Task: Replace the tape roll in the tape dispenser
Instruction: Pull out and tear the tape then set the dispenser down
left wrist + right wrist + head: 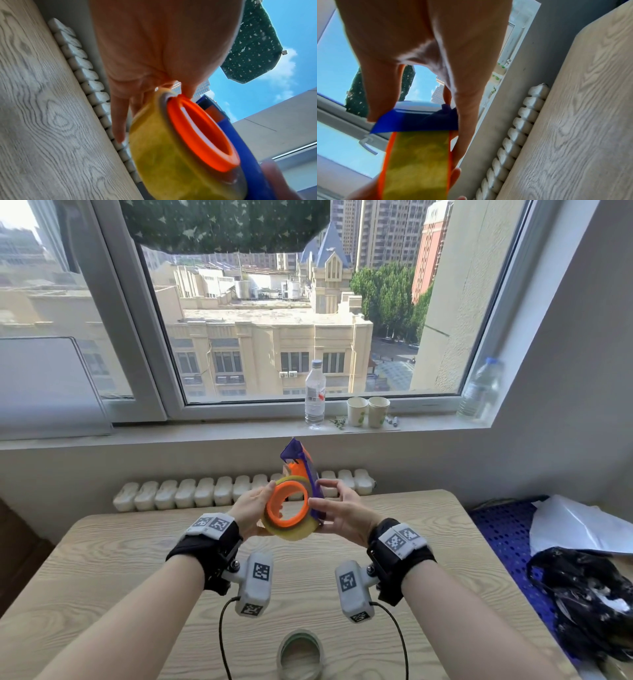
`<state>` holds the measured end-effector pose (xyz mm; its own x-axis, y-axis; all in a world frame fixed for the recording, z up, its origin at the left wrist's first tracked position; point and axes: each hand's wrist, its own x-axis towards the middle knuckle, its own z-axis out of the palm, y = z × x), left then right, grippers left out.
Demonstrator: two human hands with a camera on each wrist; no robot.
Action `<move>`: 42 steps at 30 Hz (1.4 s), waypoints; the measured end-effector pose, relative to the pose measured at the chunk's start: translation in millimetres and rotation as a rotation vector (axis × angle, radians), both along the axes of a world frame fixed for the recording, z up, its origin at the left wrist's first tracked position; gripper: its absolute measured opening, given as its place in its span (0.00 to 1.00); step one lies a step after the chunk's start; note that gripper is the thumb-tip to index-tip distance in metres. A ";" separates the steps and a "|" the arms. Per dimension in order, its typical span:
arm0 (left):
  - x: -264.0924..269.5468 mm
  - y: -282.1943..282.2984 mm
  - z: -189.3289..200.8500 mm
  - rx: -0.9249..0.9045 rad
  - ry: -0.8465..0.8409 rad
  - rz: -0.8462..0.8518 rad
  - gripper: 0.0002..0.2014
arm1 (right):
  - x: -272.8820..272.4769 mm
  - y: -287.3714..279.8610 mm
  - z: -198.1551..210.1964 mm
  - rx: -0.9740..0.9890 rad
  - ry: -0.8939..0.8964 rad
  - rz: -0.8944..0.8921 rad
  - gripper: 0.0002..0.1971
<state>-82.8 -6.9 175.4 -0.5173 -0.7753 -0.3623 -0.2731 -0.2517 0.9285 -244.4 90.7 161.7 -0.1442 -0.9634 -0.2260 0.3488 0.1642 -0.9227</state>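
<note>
I hold a tape dispenser [310, 474] with a blue body and an orange hub [291, 505] in the air above the table. A yellowish tape roll [294, 534] sits around the hub. My left hand [251, 510] grips the roll from the left, thumb at the hub's rim [187, 93], fingers behind. My right hand [342, 517] grips the blue body [419, 121] between thumb and fingers. In the right wrist view the roll [418, 162] shows edge-on below the blue part. A second, greenish tape roll [300, 652] lies flat on the table near me.
The wooden table [120, 559] stands against a white radiator [205, 491] under the window. A water bottle [314, 395] and two paper cups [368, 410] stand on the sill. A black bag [582, 594] and white paper lie on a blue surface [503, 529] at the right.
</note>
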 end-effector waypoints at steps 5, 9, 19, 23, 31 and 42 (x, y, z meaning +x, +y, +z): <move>-4.9 -12.3 6.3 -0.384 -0.159 0.187 0.15 | 4.9 -5.8 6.5 -0.003 0.107 -0.063 0.32; -11.7 -7.6 11.7 -0.342 -0.100 0.167 0.21 | 11.9 -9.5 8.4 -0.015 0.281 -0.112 0.36; -19.3 2.9 10.2 0.144 0.163 0.025 0.30 | 32.0 -18.8 8.5 -0.094 0.522 -0.138 0.41; -23.3 1.5 8.7 0.127 0.201 0.071 0.26 | 31.0 -17.3 15.5 -0.111 0.552 -0.132 0.38; -19.1 -7.8 10.0 0.099 0.179 0.060 0.22 | 21.9 -14.4 14.9 -0.105 0.560 -0.102 0.19; 1.6 -19.7 9.5 -0.091 -0.029 -0.274 0.10 | -21.6 -32.5 38.9 -0.064 0.601 -0.407 0.15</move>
